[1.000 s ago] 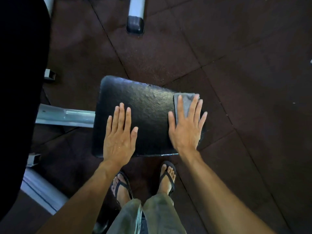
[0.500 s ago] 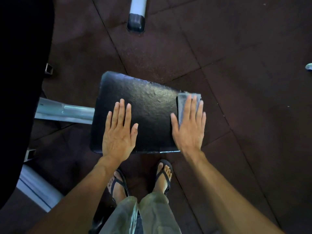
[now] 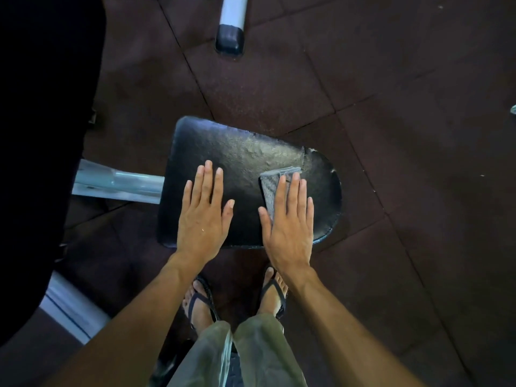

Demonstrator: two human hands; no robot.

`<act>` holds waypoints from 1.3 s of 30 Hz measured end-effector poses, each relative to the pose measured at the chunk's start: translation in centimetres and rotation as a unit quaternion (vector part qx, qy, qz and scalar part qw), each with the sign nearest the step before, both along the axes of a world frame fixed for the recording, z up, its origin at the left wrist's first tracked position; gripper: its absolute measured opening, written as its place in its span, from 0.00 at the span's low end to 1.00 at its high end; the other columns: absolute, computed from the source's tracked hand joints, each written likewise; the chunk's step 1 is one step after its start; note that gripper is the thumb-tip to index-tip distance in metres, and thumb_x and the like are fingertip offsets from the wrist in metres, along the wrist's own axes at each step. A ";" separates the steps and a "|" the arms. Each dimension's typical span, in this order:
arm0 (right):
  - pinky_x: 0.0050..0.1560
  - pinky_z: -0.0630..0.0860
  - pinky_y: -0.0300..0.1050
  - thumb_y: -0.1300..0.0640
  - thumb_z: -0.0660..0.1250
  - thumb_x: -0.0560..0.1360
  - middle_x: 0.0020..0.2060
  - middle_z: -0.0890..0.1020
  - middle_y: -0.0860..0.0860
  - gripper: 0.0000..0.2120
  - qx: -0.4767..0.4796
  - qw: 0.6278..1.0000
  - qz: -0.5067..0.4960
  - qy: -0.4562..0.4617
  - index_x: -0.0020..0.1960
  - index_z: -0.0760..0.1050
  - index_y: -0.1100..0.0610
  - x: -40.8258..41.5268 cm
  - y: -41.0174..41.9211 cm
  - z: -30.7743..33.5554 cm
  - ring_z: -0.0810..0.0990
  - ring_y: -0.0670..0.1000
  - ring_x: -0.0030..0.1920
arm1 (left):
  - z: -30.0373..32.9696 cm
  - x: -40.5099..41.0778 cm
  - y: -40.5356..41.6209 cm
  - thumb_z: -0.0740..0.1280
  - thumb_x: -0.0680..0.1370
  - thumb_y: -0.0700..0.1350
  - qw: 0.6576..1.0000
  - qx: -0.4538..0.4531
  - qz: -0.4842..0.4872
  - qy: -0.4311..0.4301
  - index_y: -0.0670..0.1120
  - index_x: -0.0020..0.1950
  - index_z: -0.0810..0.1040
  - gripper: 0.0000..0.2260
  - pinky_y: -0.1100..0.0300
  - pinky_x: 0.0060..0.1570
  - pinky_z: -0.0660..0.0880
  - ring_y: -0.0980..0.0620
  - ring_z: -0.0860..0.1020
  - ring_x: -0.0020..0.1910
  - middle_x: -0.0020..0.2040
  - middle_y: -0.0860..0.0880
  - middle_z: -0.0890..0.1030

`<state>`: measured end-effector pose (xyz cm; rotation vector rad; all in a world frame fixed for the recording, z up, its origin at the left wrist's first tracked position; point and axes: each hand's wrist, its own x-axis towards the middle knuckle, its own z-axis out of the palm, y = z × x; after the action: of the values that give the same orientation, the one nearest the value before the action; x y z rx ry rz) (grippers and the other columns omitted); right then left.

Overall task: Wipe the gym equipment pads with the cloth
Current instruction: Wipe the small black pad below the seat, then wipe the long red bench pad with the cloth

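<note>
The right hand's grip is flat and unclenched, palm and fingers pressing the folded grey cloth onto the black seat pad. The left hand lies flat and bare on the pad's left half, steadying it. The pad's long axis runs left to right, with unwiped surface lying leftward of the cloth. Against half a second earlier, the cloth has slid inward from the pad's right edge.
</note>
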<state>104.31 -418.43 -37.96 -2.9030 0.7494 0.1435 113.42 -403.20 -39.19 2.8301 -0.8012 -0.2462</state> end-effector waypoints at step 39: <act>0.63 0.73 0.45 0.53 0.54 0.85 0.66 0.77 0.56 0.19 0.340 0.632 -0.658 -0.225 0.73 0.67 0.57 -56.6 -2.9 31.5 0.78 0.54 0.63 | 34.4 -51.1 -23.2 0.55 0.84 0.54 0.723 0.284 -0.608 0.168 0.49 0.71 0.70 0.18 0.49 0.64 0.70 0.45 0.74 0.67 0.67 0.47 0.75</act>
<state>47.72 -421.37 -6.42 -1.0664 1.8730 -0.3663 62.35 -426.41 -4.83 1.9587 -2.6765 -1.2909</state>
